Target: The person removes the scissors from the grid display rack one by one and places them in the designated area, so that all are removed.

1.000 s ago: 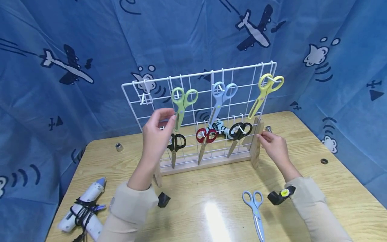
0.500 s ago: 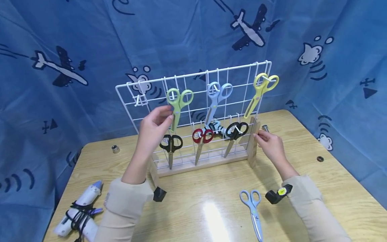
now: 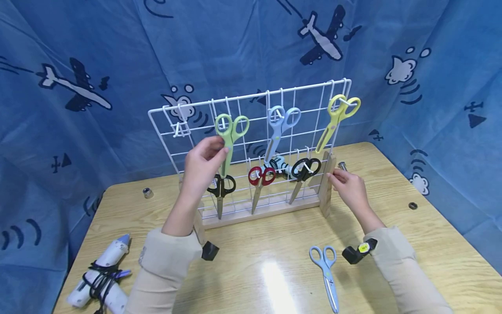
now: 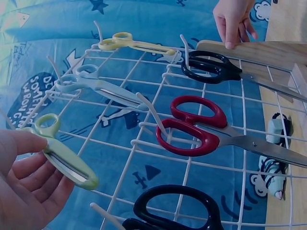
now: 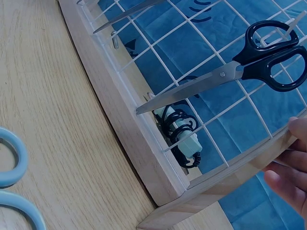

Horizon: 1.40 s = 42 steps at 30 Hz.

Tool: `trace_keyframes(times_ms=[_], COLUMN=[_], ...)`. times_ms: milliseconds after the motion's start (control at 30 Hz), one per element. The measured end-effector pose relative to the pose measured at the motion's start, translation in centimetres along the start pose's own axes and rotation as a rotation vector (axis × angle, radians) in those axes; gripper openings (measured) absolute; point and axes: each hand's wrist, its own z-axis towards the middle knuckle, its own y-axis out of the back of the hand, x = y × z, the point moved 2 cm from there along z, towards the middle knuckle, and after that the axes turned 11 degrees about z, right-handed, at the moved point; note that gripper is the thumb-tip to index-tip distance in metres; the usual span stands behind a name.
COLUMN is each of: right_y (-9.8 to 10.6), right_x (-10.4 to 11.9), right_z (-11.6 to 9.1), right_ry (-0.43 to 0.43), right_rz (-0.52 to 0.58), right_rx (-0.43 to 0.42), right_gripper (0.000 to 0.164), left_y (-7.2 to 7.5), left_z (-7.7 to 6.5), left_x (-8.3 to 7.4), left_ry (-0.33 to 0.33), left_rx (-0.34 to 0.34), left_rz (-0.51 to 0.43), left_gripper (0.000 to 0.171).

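My left hand (image 3: pixel 204 161) pinches green scissors (image 3: pixel 227 146) just below their handles, with thumb on one side and fingers behind. One handle loop of the green scissors hangs on a hook of the white wire rack (image 3: pixel 255 97). My right hand (image 3: pixel 349 185) grips the rack's wooden side post (image 5: pixel 206 189) between thumb and fingers. Light blue scissors (image 3: pixel 279 131) and yellow scissors (image 3: pixel 334 124) hang along the top row. Below hang black scissors (image 3: pixel 221 192), red-handled scissors (image 4: pixel 192 127) and another black-handled pair (image 5: pixel 268 55).
Another pair of blue scissors (image 3: pixel 326 270) lies on the table in front. A white tool wrapped in black cord (image 3: pixel 100 274) lies at left. Behind the rack is a pale corded tool (image 5: pixel 180 129). A bare hook (image 3: pixel 180 129) sits at the rack's upper left.
My left fingers have closed on the green scissors, which tilt slightly and shift on their hook. My right hand stays on the post. The whole head view has shifted a little.
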Motion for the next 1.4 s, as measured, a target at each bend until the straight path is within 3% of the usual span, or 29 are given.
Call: trace_keyframes(times_ms=[67,233,300,400,567,667,800,867,933,1100,1167,1200,1333,1400], right_y=[0.4,2.1,2.5,2.7,2.3,1.4,0.0,-0.4,-0.5,0.7,1.5,1.5,2.5,2.5], right_x=[1.9,10.5,12.7,13.5,11.0,7.0,0.1,-1.6,-2.0,3.0,7.3,7.9,13.5,13.6], right_z=[-0.5,-2.9,-3.5,-3.7,-2.9,-1.9,-0.2,0.3,0.4,-0.9,-2.0,-2.1,-3.7,-3.8], right_ry=[-0.012,-0.039,-0.032,-0.045,-0.06,-0.068,-0.011,0.014,0.026,-0.015,-0.045,-0.044,-0.053,-0.043], right_rz=[0.009,0.041,0.038,0.029,0.082,0.06,0.002,-0.029,-0.038,0.045,0.058,0.013,-0.014,-0.02], right_rx=[0.01,0.081,0.096,0.098,0.092,0.078,0.001,-0.011,-0.025,0.038,0.066,0.05,0.077,0.071], right_gripper=[0.047,0.047,0.046,0.046,0.048,0.049,0.045,0.044,0.044,0.046,0.045,0.046,0.041,0.041], left_y=[0.1,0.2,0.2,0.2,0.4,0.6,0.6,0.5,0.3,-0.7,-1.3,-1.6,-3.3,-4.3], left_z=[0.0,0.0,0.0,-0.1,-0.5,-1.0,-2.1,-2.7,-3.4,-5.1,-5.7,-6.0,-7.2,-7.9], left_x=[0.1,0.4,0.4,0.3,-0.2,-0.5,-1.0,-1.3,-1.6,-1.8,-1.6,-1.4,-0.3,0.5], left_ry=[0.021,0.027,0.016,0.002,-0.015,-0.02,-0.03,-0.033,-0.04,-0.061,-0.056,-0.05,0.035,0.088], left_rx=[0.002,0.012,0.015,0.017,0.014,0.026,0.06,0.084,0.102,0.155,0.188,0.211,0.304,0.356], left_rz=[-0.003,-0.001,-0.009,-0.029,-0.082,-0.104,-0.128,-0.149,-0.155,-0.125,-0.12,-0.128,-0.134,-0.133], left_gripper=[0.025,0.023,0.022,0.021,0.023,0.024,0.023,0.022,0.02,0.015,0.013,0.013,0.012,0.013])
